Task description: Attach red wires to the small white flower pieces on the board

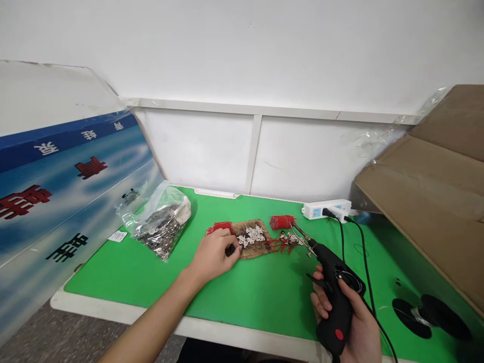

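Note:
My right hand is wrapped round the black grip of a soldering gun, its metal tip pointing up and left. My left hand rests at the left edge of a scorched brown board, fingers curled and thumb against fingertip; whatever they pinch is too small to make out. Small silvery metal parts lie scattered on the board. A bundle of red wires sits just beyond my left hand, and another red wire bundle lies near the gun's tip. Red wires with metal parts attached are heaped right of the board.
A clear plastic bag of metal parts stands left on the green tabletop. At the back right is a white power strip with black cords trailing forward. A solder spool lies right, below a cardboard box. A printed blue panel borders the left.

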`<state>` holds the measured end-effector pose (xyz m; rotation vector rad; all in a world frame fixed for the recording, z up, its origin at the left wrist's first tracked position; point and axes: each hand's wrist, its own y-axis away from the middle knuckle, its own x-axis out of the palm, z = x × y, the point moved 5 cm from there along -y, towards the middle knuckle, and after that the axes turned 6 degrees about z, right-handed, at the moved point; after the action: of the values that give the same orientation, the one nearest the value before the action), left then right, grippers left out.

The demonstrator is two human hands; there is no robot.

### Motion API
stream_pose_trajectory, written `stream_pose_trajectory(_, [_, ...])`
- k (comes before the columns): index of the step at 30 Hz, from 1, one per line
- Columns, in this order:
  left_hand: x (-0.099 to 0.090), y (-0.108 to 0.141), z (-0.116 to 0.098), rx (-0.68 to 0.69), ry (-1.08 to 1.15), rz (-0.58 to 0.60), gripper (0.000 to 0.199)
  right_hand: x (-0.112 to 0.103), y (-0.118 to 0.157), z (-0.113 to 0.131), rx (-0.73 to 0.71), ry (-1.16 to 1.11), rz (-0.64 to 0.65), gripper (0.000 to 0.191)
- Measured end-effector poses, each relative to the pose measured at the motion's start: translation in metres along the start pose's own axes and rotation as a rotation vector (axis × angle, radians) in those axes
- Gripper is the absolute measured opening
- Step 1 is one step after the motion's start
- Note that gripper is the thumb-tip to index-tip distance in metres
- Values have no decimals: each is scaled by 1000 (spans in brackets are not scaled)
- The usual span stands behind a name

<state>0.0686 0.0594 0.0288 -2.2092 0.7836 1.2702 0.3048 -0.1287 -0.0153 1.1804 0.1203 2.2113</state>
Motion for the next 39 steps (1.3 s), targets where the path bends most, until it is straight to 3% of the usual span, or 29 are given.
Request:
stream_pose_trajectory(12, [1, 1, -1, 25, -30, -47, 28, 2, 2, 2, -27, 40, 1, 47])
stream_pose_trajectory(20, [-1, 5, 0, 66, -235, -52, 31, 4, 4, 2, -31, 54, -9, 49])
stream_pose_trajectory(26, [1, 0, 2, -9, -112, -37, 29, 0, 0, 1, -27, 72, 10, 46])
stream_pose_trajectory(32, [3, 3, 3, -23, -175, -65, 30, -8, -2, 2, -27, 106, 88, 43])
stream_pose_trajectory(39, [1, 3, 4, -61, -119, -65, 28, -2, -1, 2, -27, 82, 38, 43])
